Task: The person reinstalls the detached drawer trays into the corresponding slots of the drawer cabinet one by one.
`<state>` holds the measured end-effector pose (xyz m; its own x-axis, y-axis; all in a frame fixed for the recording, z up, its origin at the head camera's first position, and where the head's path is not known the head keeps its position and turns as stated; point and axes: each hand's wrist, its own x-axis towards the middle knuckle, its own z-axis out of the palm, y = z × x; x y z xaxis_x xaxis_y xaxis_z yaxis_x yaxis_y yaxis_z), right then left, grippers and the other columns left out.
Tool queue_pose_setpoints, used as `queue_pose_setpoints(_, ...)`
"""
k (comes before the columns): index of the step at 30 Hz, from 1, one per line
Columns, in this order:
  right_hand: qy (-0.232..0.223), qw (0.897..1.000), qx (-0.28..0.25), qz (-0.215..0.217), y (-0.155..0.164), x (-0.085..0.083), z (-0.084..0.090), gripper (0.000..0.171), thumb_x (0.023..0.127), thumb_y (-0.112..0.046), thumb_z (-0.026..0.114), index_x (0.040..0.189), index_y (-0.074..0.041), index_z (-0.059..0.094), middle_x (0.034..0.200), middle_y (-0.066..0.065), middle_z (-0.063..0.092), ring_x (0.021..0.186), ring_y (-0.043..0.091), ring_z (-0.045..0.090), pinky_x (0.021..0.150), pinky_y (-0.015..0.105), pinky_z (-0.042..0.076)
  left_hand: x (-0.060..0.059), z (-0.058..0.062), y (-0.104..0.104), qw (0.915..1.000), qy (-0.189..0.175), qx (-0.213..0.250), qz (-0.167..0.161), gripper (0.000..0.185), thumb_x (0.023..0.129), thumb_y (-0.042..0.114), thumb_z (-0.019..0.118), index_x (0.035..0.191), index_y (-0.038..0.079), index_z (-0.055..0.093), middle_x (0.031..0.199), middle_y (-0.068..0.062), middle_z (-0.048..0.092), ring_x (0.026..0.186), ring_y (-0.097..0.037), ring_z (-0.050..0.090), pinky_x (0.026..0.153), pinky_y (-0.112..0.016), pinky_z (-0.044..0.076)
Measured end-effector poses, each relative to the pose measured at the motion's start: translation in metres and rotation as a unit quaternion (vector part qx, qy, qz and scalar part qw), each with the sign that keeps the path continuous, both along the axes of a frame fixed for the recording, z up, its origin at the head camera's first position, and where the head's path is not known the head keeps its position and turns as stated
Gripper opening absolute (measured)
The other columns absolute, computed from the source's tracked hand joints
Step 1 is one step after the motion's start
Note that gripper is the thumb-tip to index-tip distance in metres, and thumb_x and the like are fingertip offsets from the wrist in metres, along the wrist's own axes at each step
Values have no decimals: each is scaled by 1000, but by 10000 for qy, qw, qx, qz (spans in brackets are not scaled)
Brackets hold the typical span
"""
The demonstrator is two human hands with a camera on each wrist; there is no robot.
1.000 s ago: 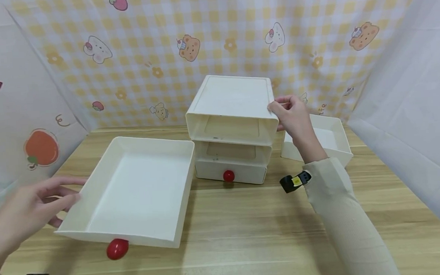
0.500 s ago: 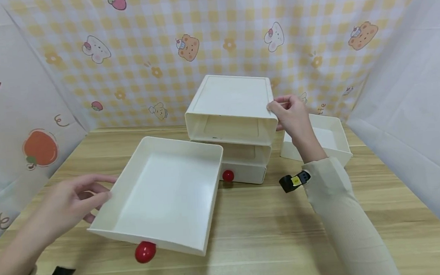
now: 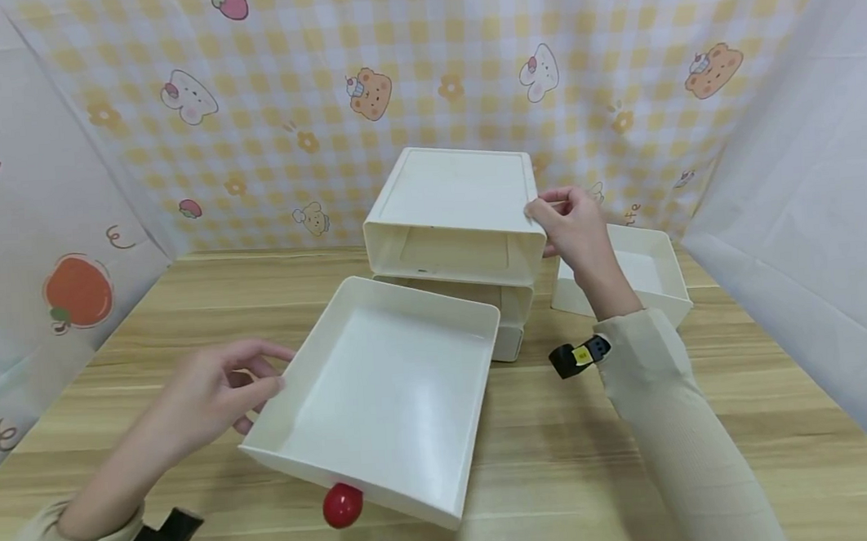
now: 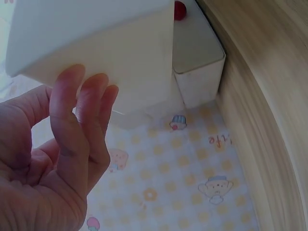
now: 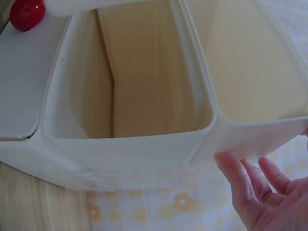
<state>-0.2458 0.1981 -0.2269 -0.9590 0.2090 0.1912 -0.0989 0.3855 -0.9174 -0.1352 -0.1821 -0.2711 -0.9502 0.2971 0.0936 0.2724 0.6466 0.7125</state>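
Observation:
My left hand (image 3: pixel 226 392) pinches the left wall of a white drawer (image 3: pixel 381 396) with a red round knob (image 3: pixel 343 505) on its front. The drawer is raised and tilted, overlapping the lower part of a white three-tier cabinet (image 3: pixel 459 187) in the head view. My right hand (image 3: pixel 572 224) grips the right side of the cabinet's top tier, its thumb at the upper edge. In the right wrist view, the top and middle slots (image 5: pixel 139 72) stand vacant, while the bottom drawer front (image 5: pixel 29 72) with its red knob fills the lowest tier.
A second white drawer (image 3: pixel 647 271) rests on the wooden table (image 3: pixel 598 458) behind my right wrist. Yellow checked cloth (image 3: pixel 248 108) hangs behind the cabinet, and white cloth (image 3: pixel 803 161) lines both sides.
My left hand has carried the drawer rightward across the front of the cabinet, turning it slightly; it now covers the bottom drawer's knob in the head view. My right hand has stayed in place.

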Motion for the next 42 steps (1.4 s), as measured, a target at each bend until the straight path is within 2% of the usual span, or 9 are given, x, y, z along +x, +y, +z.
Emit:
queue_pose_setpoints(11,-12,10000,11,34,-1,0,1,39,85,-28,54,116,-6,50,90,-1,46,76,14,50,53,19,52,-1,2,22,9992,-225,180,-272,28,85,8,61,113,5,62,82,-7,67,58,-11,61,45,-27,53)
queue_pose_setpoints(24,-36,10000,-43,68,-1,1,1,37,85,-28,55,116,-7,49,90,-1,46,73,12,49,55,23,54,-7,-2,32,9990,-326,308,-68,28,85,6,59,112,4,61,80,-8,65,58,-15,62,45,-28,53)
queue_pose_setpoints(42,-70,9999,-94,86,0,2,1,38,85,-28,55,117,-7,49,91,-1,47,73,10,50,54,20,53,-19,-8,52,9918,-787,1001,-83,28,87,5,57,114,-1,55,81,-13,61,63,-18,64,50,-33,56)
